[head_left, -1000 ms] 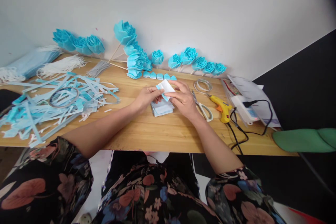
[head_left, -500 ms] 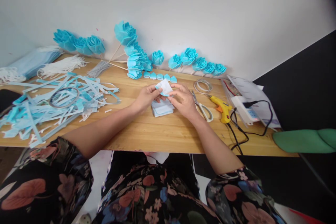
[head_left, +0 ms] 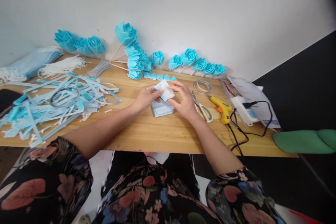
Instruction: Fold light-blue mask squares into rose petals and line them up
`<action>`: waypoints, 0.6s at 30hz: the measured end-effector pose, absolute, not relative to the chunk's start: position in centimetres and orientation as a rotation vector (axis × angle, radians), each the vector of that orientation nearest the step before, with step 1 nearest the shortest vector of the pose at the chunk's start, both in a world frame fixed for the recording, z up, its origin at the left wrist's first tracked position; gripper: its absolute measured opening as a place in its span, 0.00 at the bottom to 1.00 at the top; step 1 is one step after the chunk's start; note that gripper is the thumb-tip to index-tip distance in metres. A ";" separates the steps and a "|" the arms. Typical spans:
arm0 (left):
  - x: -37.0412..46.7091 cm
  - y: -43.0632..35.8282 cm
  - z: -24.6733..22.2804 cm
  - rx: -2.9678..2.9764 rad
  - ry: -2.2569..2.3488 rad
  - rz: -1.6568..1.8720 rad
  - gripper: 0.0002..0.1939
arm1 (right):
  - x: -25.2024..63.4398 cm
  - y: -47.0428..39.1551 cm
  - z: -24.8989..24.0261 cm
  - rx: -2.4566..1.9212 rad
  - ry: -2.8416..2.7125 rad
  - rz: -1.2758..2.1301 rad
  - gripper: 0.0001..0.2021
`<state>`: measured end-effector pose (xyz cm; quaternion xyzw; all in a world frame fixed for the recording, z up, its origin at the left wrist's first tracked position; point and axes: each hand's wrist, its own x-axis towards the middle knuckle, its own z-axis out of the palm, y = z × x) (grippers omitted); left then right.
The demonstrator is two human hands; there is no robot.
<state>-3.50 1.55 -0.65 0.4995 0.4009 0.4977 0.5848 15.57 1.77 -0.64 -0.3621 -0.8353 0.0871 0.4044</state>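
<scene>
A small white and pale blue square piece (head_left: 164, 90) is pinched between the thumb and fingers of my left hand (head_left: 148, 98). My right hand (head_left: 184, 100) is at its right edge, thumb and fingers apart, with the fingertips close to the piece. Just below lies a stack of pale blue squares (head_left: 162, 109) on the wooden table (head_left: 147, 133). Behind my hands, several small folded blue pieces (head_left: 160, 77) sit in a row.
Blue flowers on sticks (head_left: 136, 61) lean along the wall. Cut strips (head_left: 52, 101) are heaped at the left. Scissors (head_left: 204, 109), a wire coil (head_left: 203, 86), a yellow glue gun (head_left: 222, 108) and a white power strip (head_left: 244, 110) lie at the right.
The square piece has turned and now shows more of its flat white face. My right hand's fingers have spread and moved slightly off its edge.
</scene>
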 end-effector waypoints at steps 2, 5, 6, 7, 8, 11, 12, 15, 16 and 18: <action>-3.5 1.5 -0.7 1.182 0.933 1.160 0.13 | 15.5 1.6 -0.5 -0.916 -2.131 0.192 0.20; -3.5 1.6 -0.8 1.188 0.934 1.161 0.16 | 15.5 1.6 -0.5 -0.907 -2.159 0.174 0.16; -3.5 1.7 -0.9 1.178 0.934 1.162 0.16 | 15.5 1.6 -0.6 -0.901 -2.166 0.176 0.14; -3.5 1.7 -1.0 1.163 0.932 1.165 0.17 | 15.4 1.7 -0.6 -0.892 -2.171 0.177 0.13; -3.4 1.8 -1.1 1.149 0.929 1.169 0.17 | 15.4 1.7 -0.6 -0.880 -2.177 0.175 0.13; -3.3 1.9 -1.2 1.132 0.906 1.174 0.17 | 15.3 1.9 -0.6 -0.827 -2.194 0.164 0.10; -3.3 1.9 -1.2 1.136 0.896 1.175 0.17 | 15.2 1.9 -0.7 -0.818 -2.199 0.168 0.08; -3.3 1.8 -1.2 1.153 0.867 1.185 0.18 | 15.2 2.0 -0.8 -0.853 -2.167 0.222 0.05; -3.3 1.8 -1.2 1.160 0.859 1.188 0.19 | 15.2 2.0 -0.8 -0.878 -2.137 0.247 0.05; -3.3 1.7 -1.2 1.174 0.845 1.184 0.20 | 15.3 1.9 -0.9 -0.918 -2.067 0.288 0.05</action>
